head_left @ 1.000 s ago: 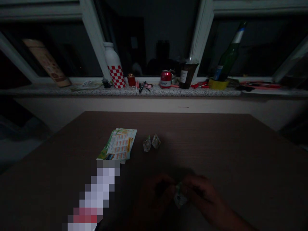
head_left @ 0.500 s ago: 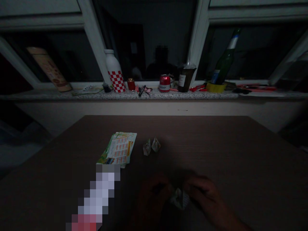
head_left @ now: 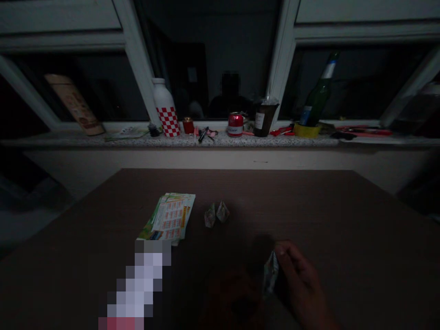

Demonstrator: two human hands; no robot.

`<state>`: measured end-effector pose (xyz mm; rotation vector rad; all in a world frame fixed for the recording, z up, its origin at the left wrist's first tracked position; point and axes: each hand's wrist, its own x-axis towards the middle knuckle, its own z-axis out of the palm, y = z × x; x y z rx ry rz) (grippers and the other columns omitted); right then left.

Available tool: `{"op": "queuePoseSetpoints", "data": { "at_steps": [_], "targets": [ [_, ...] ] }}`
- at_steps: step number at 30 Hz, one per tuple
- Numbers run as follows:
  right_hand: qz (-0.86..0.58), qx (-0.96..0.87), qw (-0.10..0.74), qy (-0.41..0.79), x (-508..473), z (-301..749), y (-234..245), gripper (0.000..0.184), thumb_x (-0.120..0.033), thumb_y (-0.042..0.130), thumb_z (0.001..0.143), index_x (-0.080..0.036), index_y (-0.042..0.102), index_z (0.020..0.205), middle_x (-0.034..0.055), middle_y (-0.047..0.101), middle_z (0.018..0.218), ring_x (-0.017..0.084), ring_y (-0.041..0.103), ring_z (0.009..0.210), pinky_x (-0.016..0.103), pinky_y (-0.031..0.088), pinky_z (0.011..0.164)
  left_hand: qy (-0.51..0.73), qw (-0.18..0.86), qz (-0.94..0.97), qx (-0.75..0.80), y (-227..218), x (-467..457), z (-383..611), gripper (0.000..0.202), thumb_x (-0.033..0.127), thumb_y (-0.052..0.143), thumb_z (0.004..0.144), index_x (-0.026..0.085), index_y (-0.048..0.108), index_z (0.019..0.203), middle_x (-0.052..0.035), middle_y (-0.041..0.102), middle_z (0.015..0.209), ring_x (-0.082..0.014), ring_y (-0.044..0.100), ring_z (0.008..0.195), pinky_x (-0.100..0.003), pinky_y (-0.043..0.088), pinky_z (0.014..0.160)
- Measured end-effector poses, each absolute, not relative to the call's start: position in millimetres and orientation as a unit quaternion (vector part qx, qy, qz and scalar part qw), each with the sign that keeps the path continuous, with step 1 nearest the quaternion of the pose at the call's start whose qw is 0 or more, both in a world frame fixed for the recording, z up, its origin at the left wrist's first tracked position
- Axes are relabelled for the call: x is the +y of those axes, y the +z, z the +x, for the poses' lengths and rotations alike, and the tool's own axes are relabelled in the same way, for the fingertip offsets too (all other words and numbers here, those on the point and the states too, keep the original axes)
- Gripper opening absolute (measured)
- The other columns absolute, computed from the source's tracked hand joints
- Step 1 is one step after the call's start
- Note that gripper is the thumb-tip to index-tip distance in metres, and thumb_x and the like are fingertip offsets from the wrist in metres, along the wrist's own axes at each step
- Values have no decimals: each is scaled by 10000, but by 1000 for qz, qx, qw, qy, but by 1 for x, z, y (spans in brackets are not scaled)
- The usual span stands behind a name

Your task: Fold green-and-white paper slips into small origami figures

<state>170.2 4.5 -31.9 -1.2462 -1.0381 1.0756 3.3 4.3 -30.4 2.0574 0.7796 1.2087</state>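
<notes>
In my right hand a small folded paper piece is pinched at its top between thumb and fingertips, hanging over the near part of the table. My left hand lies in deep shadow just left of this paper; its fingers are too dark to make out, so whether it touches the paper is unclear. Farther back, two folded paper pieces with pointed tips, a left one and a right one, sit side by side. To their left is a fanned stack of printed paper sheets.
The brown table meets a wall below a stone windowsill. Along the sill stand a checkered bottle, a red can, a dark cup, a green bottle and a tan tumbler. A blurred-out patch covers the near left table.
My right hand has turned and lifted the folded paper slightly up and right, so it now shows narrow and upright. My left hand has shifted down and right. The view has tilted up slightly.
</notes>
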Motion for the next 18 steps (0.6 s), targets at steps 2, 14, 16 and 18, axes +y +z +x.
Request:
{"op": "queuePoseSetpoints", "data": {
  "at_steps": [2,14,16,18],
  "targets": [
    [-547,-440,566,432,2,167,-31,385,-564,504,867,-192,550,780,-36,443,588,106,425,500,182,374,436,426,317,814,236,-36,5,6,190,266,538,861,169,613,715,-56,655,681,-116,584,579,-197,420,533],
    [-509,-619,521,295,-1,164,-34,235,-369,476,935,-202,622,856,12,627,671,124,580,559,173,468,518,276,436,682,519,-24,-7,9,263,408,576,803,186,672,904,-61,650,887,-201,571,812,-299,455,755],
    [-515,-620,506,308,-1,164,-34,230,-380,490,930,-202,629,880,15,633,696,130,585,588,182,467,545,283,463,659,521,-23,-5,10,254,411,591,795,184,681,864,-53,651,871,-203,565,818,-291,452,753],
    [-520,-607,494,344,-1,164,-32,249,-413,490,926,-203,624,932,8,617,692,135,572,596,190,456,540,307,500,629,510,-23,-3,9,262,430,603,792,184,689,823,-42,651,821,-199,563,800,-277,450,732]
  ]
}}
